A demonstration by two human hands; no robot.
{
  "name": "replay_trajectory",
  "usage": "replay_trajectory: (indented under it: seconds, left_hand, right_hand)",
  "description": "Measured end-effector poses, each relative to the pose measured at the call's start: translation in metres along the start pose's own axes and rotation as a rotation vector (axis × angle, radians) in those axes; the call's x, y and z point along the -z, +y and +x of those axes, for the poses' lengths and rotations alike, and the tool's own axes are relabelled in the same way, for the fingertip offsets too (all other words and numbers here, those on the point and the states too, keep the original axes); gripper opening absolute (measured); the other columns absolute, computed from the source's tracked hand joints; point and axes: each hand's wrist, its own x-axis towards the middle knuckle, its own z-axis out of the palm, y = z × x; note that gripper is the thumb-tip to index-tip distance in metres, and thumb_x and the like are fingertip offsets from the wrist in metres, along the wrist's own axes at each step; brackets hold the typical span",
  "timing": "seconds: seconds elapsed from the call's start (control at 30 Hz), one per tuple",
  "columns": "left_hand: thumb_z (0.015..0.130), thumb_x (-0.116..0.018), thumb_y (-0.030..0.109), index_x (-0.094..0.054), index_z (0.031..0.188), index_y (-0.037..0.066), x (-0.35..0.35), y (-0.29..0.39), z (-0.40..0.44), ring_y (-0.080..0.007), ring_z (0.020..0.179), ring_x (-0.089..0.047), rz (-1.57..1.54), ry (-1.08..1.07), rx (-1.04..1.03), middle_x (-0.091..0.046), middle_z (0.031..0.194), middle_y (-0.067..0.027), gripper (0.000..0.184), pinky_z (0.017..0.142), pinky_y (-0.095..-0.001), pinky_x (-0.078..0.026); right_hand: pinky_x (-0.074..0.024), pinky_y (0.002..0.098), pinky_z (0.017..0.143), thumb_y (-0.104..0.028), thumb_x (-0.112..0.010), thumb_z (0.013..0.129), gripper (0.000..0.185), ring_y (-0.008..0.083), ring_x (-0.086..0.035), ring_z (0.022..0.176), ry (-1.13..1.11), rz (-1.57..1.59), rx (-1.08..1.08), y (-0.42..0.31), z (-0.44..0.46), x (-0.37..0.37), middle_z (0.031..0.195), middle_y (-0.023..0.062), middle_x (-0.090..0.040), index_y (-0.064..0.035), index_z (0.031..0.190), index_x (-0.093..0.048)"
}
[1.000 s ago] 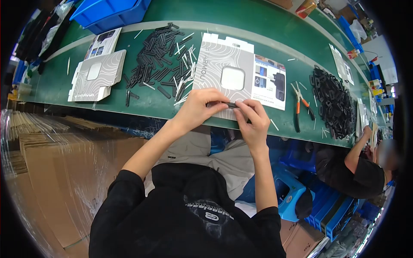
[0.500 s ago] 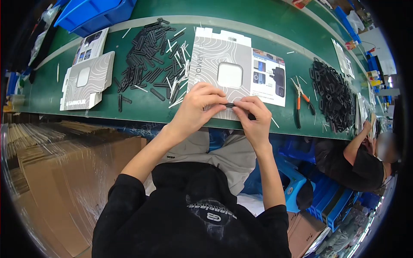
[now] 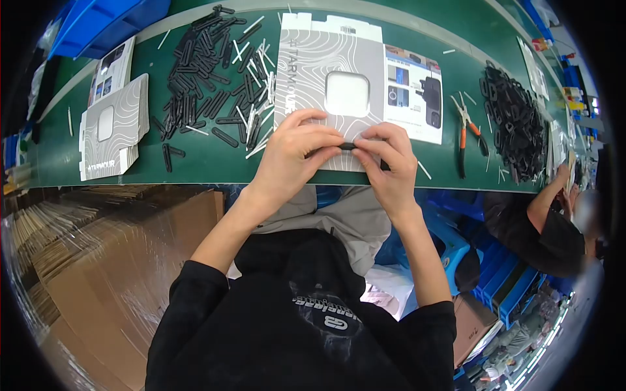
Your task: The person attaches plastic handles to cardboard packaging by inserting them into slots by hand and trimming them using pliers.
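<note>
My left hand and my right hand meet above the table's front edge. Between their fingertips they pinch a small black plastic strip, one end in each hand; the fingers cover much of it. Under and behind them lies a flat grey printed box with a square window and an unfolded white flap. To its left spreads a pile of similar black strips, with thin white sticks scattered along the pile's right side.
Orange-handled pliers lie right of the box, beside a heap of black plastic loops. Another grey box and a blue bin are at left. Stacked cardboard stands below the table's left side. A co-worker sits at right.
The view has shifted, so the table's things appear slightly higher and more spread out. Both hands keep their pinch on the black strip, with only slight finger movement.
</note>
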Motion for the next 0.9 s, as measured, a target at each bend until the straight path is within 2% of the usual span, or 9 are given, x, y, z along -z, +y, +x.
replay_trajectory:
  seconds: [0.23, 0.3, 0.33, 0.4, 0.47, 0.67, 0.73, 0.83, 0.9]
  left_hand:
    - [0.082, -0.082, 0.001, -0.081, 0.103, 0.006, 0.000, -0.004, -0.001, -0.0255, 0.116, -0.065, 0.039, -0.002, -0.068, -0.076, 0.107, -0.0017, 0.021, 0.100, -0.0359, -0.053]
    - [0.084, -0.077, 0.000, -0.076, 0.107, 0.004, 0.001, -0.007, -0.001, -0.0273, 0.109, -0.064, -0.026, 0.022, -0.156, -0.071, 0.104, -0.0070, 0.023, 0.098, -0.0368, -0.053]
    - [0.084, -0.077, 0.000, -0.076, 0.107, 0.004, 0.002, -0.006, 0.002, -0.0273, 0.109, -0.064, 0.016, 0.068, -0.162, -0.071, 0.104, -0.0070, 0.023, 0.098, -0.0368, -0.053]
    - [0.085, -0.078, 0.000, -0.076, 0.113, 0.005, 0.003, -0.007, -0.004, -0.0242, 0.106, -0.065, -0.124, 0.025, -0.038, -0.072, 0.101, -0.0053, 0.028, 0.093, -0.0357, -0.053]
    - [0.085, -0.078, 0.000, -0.076, 0.113, 0.004, 0.004, -0.010, -0.013, -0.0241, 0.104, -0.065, -0.095, 0.039, -0.018, -0.072, 0.101, -0.0055, 0.028, 0.092, -0.0356, -0.053]
    - [0.086, -0.076, -0.001, -0.074, 0.111, 0.002, -0.005, -0.003, -0.007, -0.0239, 0.093, -0.063, -0.042, 0.070, -0.093, -0.071, 0.096, -0.0059, 0.025, 0.085, -0.0351, -0.052]
    - [0.086, -0.076, -0.002, -0.074, 0.110, 0.002, 0.000, -0.004, -0.004, -0.0241, 0.091, -0.063, -0.042, 0.027, -0.065, -0.070, 0.094, -0.0060, 0.025, 0.084, -0.0343, -0.052]
    - [0.087, -0.076, -0.002, -0.075, 0.110, 0.002, 0.005, -0.005, -0.002, -0.0236, 0.089, -0.063, -0.011, 0.035, -0.153, -0.071, 0.093, -0.0055, 0.023, 0.082, -0.0343, -0.052]
    - [0.087, -0.076, -0.002, -0.077, 0.109, 0.002, 0.004, 0.000, -0.005, -0.0227, 0.090, -0.064, -0.065, 0.014, -0.061, -0.072, 0.096, -0.0059, 0.022, 0.083, -0.0331, -0.052]
  right_hand:
    - [-0.0505, 0.0383, 0.103, 0.001, -0.085, 0.078, 0.021, 0.0280, -0.063, 0.116, -0.011, -0.073, 0.080, 0.001, 0.005, -0.001, 0.113, 0.0058, -0.070, -0.0023, 0.099, -0.079]
    - [-0.0512, 0.0379, 0.102, 0.001, -0.083, 0.078, 0.019, 0.0277, -0.063, 0.114, -0.021, 0.008, 0.046, 0.003, 0.004, 0.002, 0.114, 0.0059, -0.070, -0.0020, 0.097, -0.078]
    - [-0.0512, 0.0379, 0.102, 0.001, -0.083, 0.078, 0.019, 0.0277, -0.063, 0.114, -0.035, 0.033, 0.101, 0.003, 0.006, 0.003, 0.114, 0.0059, -0.070, -0.0020, 0.097, -0.078]
    - [-0.0504, 0.0374, 0.101, 0.002, -0.080, 0.081, 0.015, 0.0275, -0.062, 0.112, -0.027, 0.002, 0.001, 0.002, 0.002, -0.002, 0.116, 0.0078, -0.068, -0.0010, 0.096, -0.078]
    - [-0.0507, 0.0374, 0.100, 0.002, -0.081, 0.081, 0.015, 0.0275, -0.062, 0.110, -0.051, 0.009, 0.014, -0.004, 0.003, -0.010, 0.114, 0.0074, -0.068, -0.0011, 0.095, -0.077]
    - [-0.0513, 0.0372, 0.094, 0.001, -0.082, 0.078, 0.015, 0.0279, -0.061, 0.102, -0.036, -0.085, 0.065, -0.009, 0.009, 0.004, 0.107, 0.0064, -0.066, -0.0007, 0.091, -0.075]
    - [-0.0513, 0.0380, 0.097, 0.000, -0.082, 0.078, 0.022, 0.0289, -0.062, 0.107, -0.088, -0.104, 0.051, -0.006, 0.009, 0.007, 0.112, 0.0073, -0.067, -0.0020, 0.098, -0.076]
    - [-0.0506, 0.0396, 0.101, -0.001, -0.083, 0.078, 0.029, 0.0302, -0.061, 0.113, 0.024, -0.090, 0.126, -0.011, 0.006, 0.000, 0.117, 0.0079, -0.067, -0.0032, 0.106, -0.076]
    - [-0.0498, 0.0413, 0.105, -0.001, -0.083, 0.078, 0.036, 0.0315, -0.061, 0.119, 0.093, -0.065, 0.126, -0.003, -0.005, -0.004, 0.121, 0.0086, -0.067, -0.0043, 0.113, -0.076]
